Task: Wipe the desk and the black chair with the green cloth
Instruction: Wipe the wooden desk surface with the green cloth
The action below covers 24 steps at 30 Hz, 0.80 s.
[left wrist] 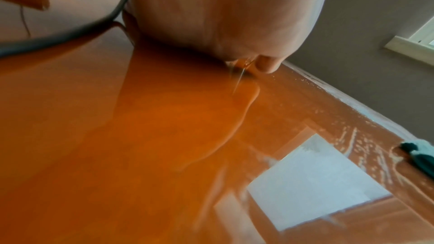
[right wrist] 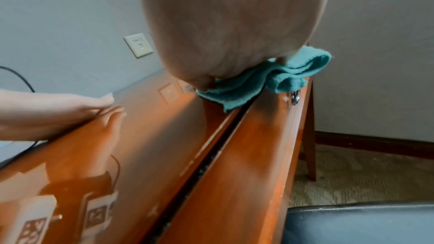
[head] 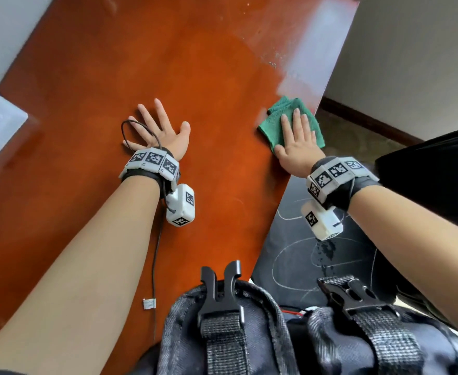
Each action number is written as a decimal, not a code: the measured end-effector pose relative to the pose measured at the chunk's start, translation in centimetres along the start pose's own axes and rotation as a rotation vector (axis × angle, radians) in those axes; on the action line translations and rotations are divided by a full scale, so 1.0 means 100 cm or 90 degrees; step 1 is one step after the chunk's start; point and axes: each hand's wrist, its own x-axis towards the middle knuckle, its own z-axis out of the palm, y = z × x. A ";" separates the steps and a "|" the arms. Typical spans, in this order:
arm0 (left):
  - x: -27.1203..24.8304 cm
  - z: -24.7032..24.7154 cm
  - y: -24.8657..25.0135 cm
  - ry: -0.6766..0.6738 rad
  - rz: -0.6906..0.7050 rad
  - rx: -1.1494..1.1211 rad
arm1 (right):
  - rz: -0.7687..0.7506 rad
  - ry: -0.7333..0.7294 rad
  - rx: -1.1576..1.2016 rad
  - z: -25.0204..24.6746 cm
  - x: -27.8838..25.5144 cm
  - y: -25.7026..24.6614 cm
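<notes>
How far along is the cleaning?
Part way. The right hand presses the green cloth flat at the desk's near edge while the left hand rests flat. Pale specks remain farther along that edge, and the black chair shows marks.

You see a glossy orange-brown tabletop [head: 146, 63] with pale streaks beyond your right grip [head: 298, 147]. The cloth [head: 279, 115] under that grip is green. The chair [head: 317, 239] below it is black with thin white lines. Both wristbands [head: 152, 161] show black-and-white square patterns.
</notes>
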 end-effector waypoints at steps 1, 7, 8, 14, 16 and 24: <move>-0.001 -0.001 0.000 -0.002 -0.002 -0.005 | 0.000 -0.007 0.000 0.000 -0.002 0.000; -0.001 0.001 -0.002 0.015 0.001 -0.035 | 0.045 0.014 0.006 -0.011 0.003 -0.009; -0.002 0.003 -0.003 0.025 0.009 -0.035 | 0.048 0.020 0.003 -0.013 0.007 -0.009; 0.002 0.011 -0.003 0.056 0.013 -0.001 | 0.061 0.032 -0.015 -0.026 0.026 -0.003; 0.003 0.011 0.003 0.062 -0.012 0.001 | 0.056 0.027 -0.014 -0.026 0.028 -0.001; 0.014 0.006 0.069 0.082 0.093 0.021 | 0.044 0.029 0.002 -0.036 0.047 0.010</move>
